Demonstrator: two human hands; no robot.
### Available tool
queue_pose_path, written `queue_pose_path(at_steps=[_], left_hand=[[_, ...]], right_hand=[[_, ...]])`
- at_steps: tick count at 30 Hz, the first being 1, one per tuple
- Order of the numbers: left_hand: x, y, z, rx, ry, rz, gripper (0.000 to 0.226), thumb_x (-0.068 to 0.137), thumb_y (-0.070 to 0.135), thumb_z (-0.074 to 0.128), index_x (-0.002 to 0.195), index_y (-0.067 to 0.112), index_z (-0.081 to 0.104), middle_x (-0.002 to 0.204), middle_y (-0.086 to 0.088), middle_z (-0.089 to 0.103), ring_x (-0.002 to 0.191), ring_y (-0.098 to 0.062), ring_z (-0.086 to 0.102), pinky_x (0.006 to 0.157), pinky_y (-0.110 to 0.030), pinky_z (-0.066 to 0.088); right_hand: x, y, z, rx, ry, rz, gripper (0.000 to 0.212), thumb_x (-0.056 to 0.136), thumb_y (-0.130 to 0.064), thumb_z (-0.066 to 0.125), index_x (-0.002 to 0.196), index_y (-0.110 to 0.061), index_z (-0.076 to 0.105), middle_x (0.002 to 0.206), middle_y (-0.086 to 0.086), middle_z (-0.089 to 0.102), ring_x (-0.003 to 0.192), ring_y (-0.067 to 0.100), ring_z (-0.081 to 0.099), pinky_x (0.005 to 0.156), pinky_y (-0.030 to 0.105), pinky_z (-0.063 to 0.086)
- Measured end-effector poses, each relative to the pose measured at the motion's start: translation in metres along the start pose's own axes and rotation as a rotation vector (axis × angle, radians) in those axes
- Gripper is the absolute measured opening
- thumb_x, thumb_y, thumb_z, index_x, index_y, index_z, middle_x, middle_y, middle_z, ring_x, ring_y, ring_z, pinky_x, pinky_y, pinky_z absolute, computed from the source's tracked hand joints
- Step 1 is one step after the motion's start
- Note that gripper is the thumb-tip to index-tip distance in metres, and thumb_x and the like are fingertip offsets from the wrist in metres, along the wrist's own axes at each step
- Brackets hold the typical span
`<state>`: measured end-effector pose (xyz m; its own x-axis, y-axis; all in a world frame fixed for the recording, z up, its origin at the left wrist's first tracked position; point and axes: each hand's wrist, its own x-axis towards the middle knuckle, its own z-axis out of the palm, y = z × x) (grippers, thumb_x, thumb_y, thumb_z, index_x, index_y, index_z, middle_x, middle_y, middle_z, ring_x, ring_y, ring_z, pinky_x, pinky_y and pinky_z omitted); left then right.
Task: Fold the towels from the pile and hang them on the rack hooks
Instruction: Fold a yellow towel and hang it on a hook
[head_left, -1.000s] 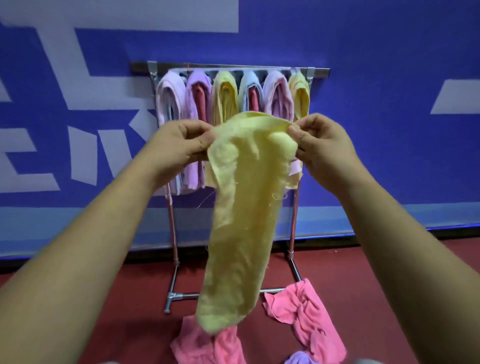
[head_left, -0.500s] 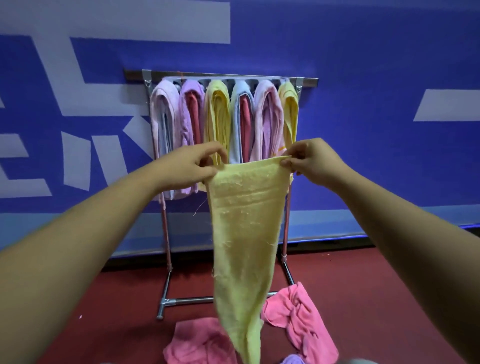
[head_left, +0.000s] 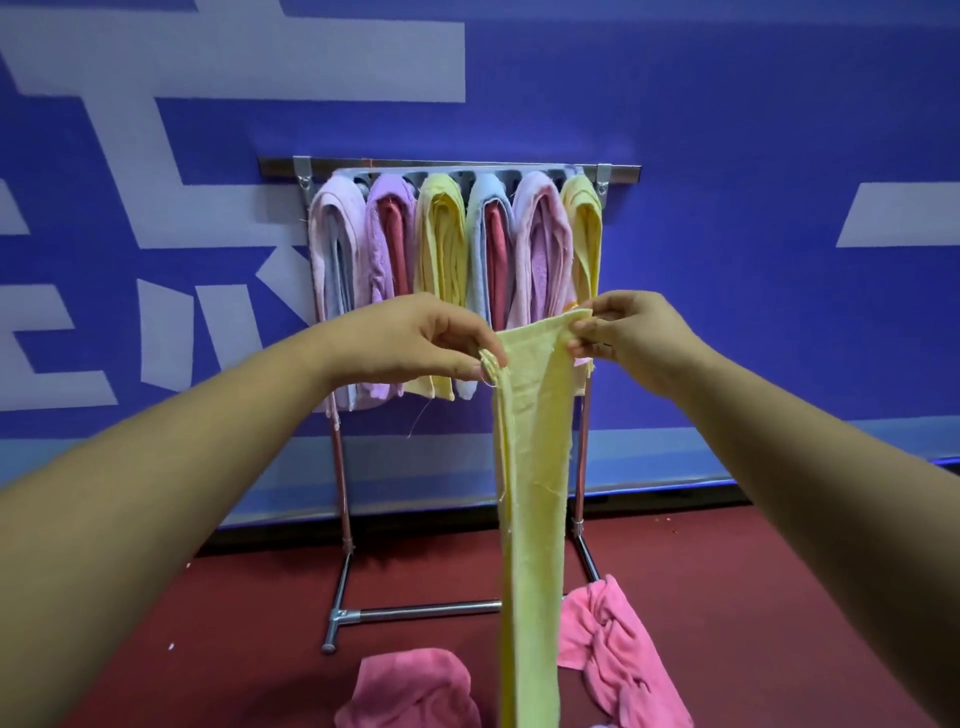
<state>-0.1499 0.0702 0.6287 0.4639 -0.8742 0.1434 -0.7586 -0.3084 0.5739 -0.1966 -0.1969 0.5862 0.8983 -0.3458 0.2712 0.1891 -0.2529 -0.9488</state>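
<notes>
Blue wall (head_left: 727, 130); towel (head_left: 535, 467) between left hand (head_left: 431, 338), right hand (head_left: 631, 332).

A held towel (head_left: 530, 467) is hanging from the left hand (head_left: 415, 338) and right hand (head_left: 628, 338) in front of the rack (head_left: 447, 167), where folded towels (head_left: 441, 249) are hanging side by side before the wall (head_left: 727, 104). On the floor (head_left: 234, 597), one loose towel (head_left: 410, 691) is lying left of it and another loose towel (head_left: 618, 654) right.

Both arms outstretched; left hand (head_left: 415, 338), right hand (head_left: 628, 338) pinch yellow towel (head_left: 535, 467) top corners
</notes>
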Motion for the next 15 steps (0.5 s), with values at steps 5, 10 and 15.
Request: queue_pose_path(at_steps=[5, 10, 15], left_hand=[[0.003, 0.000, 0.000, 0.165, 0.137, 0.019, 0.012, 0.089, 0.019, 0.069, 0.096, 0.027, 0.074, 0.090, 0.011, 0.072, 0.085, 0.000, 0.066, 0.079, -0.026, 0.053], [0.007, 0.010, 0.002, 0.106, 0.224, 0.123, 0.012, 0.087, 0.030, 0.071, 0.093, 0.020, 0.076, 0.111, 0.013, 0.058, 0.107, 0.001, 0.054, 0.088, -0.013, 0.042], [0.010, 0.024, 0.005, -0.019, 0.207, 0.106, 0.017, 0.091, 0.028, 0.067, 0.095, 0.014, 0.075, 0.091, -0.003, 0.071, 0.085, -0.013, 0.065, 0.077, -0.019, 0.050]], right_hand=[[-0.004, -0.002, 0.002, 0.081, 0.001, 0.032, 0.017, 0.088, 0.001, 0.071, 0.102, 0.010, 0.066, 0.086, 0.016, 0.067, 0.072, 0.023, 0.069, 0.077, 0.032, 0.062], [-0.007, -0.012, 0.011, 0.088, 0.008, 0.019, 0.015, 0.087, -0.005, 0.075, 0.097, 0.006, 0.070, 0.086, 0.017, 0.072, 0.071, 0.022, 0.072, 0.071, 0.027, 0.059], [-0.014, -0.033, 0.026, 0.166, -0.076, -0.029, 0.013, 0.090, 0.004, 0.068, 0.102, 0.007, 0.064, 0.077, 0.018, 0.066, 0.064, 0.022, 0.070, 0.063, 0.027, 0.058]])
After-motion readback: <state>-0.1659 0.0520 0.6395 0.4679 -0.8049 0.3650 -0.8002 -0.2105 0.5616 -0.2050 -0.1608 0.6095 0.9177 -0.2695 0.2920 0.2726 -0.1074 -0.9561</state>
